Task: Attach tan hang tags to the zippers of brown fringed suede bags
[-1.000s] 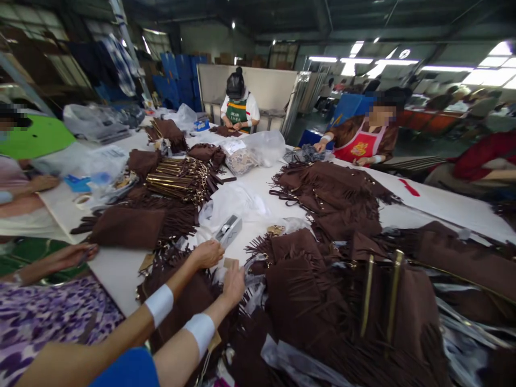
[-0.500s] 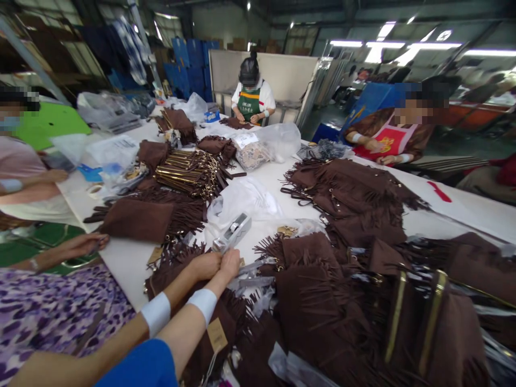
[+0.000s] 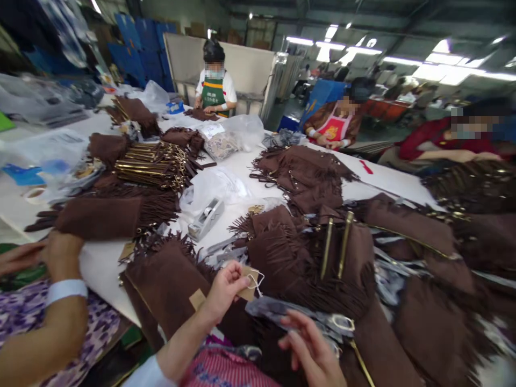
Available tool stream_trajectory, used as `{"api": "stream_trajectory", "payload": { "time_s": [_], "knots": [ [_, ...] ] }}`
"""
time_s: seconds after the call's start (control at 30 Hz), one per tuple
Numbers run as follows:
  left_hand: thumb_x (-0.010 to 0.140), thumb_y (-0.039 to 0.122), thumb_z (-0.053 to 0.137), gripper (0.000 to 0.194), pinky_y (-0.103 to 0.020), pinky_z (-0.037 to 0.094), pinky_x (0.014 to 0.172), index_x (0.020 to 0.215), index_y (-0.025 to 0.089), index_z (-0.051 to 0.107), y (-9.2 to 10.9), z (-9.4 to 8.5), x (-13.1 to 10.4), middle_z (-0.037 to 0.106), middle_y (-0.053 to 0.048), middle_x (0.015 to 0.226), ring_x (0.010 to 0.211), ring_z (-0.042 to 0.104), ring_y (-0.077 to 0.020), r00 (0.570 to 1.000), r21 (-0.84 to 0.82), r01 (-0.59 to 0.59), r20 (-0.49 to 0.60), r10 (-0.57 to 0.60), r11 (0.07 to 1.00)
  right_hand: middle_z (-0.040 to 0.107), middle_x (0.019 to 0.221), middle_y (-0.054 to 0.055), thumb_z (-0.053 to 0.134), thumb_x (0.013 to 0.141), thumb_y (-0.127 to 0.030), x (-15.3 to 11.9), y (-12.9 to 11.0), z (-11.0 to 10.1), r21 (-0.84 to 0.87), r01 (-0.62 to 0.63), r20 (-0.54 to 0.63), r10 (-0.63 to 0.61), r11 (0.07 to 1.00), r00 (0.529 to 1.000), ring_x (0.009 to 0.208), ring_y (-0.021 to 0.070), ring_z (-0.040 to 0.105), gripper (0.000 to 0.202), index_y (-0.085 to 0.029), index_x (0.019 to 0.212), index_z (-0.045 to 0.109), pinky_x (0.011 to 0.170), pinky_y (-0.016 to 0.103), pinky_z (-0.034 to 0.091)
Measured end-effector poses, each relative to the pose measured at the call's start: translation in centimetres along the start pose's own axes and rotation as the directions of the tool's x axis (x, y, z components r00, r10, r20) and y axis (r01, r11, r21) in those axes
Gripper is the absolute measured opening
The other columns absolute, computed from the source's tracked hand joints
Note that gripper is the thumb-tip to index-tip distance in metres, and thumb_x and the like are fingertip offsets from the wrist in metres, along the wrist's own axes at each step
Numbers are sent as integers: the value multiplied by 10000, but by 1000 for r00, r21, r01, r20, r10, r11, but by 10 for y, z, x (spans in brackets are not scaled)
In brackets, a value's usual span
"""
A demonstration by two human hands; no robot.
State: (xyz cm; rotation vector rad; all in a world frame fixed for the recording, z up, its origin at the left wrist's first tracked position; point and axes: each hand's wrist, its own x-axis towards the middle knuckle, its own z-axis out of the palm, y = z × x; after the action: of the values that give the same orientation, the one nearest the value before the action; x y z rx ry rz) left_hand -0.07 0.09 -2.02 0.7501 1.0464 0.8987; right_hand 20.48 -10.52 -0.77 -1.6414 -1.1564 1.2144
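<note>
Near the middle of the frame, the person's left hand (image 3: pixel 228 287) pinches a tan tag (image 3: pixel 248 285) between thumb and fingers, a white string (image 3: pixel 258 279) looping off the tag's right side. The right hand (image 3: pixel 308 349), low and right of centre, has its fingers loosely curled and parted, with nothing seen gripped; whether it touches the plastic-wrapped strap (image 3: pixel 270 310) just behind it, I cannot tell. Brown fringed bags (image 3: pixel 278 252) spread across the centre and right. A tape dispenser (image 3: pixel 206 219) sits left of centre on the white table (image 3: pixel 226 212). At the left edge, a co-worker's banded forearm (image 3: pixel 66 322) crosses purple patterned cloth (image 3: pixel 100 322)
</note>
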Motion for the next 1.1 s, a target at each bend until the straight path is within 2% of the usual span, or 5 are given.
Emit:
{"api": "stream_trajectory", "payload": {
  "time_s": [0.13,0.57,0.77,0.93,1.1],
  "knots": [
    [706,414,740,346,-160,351,477,775,186,489,-6,24,-22,604,44,689,558,532,-81,997,37,-42,60,40,998,717,939,109,696,724,-636,11,-20,21,289,-101,83,81,952,993,641,193,689,597,-195,1116,608,374,197,415],
    [708,319,712,275,-196,393,590,755,181,478,-16,59,-59,559,42,685,621,507,-96,984,163,-137,134,116,977,613,536,-18,496,835,-700,-22,-4,4,107,-89,257,59,990,965,347,68,401,513,-198,754,565,343,176,257],
    [737,276,644,162,-222,421,607,792,184,523,-20,36,-51,557,41,669,613,519,-117,974,417,-164,211,80,894,592,566,-22,441,910,-597,-32,-8,-32,-170,105,9,-105,980,994,499,129,568,458,-217,681,558,532,225,430],
    [749,128,603,465,-403,337,1076,1200,238,613,-3,44,-64,567,-79,1315,1214,480,-246,837,646,-531,500,221,548,557,583,-28,441,949,-457,-47,-27,-43,-298,241,24,-245,924,969,536,132,548,387,-222,653,523,533,226,389],
    [860,263,576,281,-273,475,757,1121,185,642,-3,84,-80,683,-39,887,789,598,-159,752,430,-364,659,-11,827,577,672,-1,499,932,-386,-59,-37,-38,-265,371,-20,-390,890,921,647,141,550,351,-210,639,579,613,235,402]
  ]
}}
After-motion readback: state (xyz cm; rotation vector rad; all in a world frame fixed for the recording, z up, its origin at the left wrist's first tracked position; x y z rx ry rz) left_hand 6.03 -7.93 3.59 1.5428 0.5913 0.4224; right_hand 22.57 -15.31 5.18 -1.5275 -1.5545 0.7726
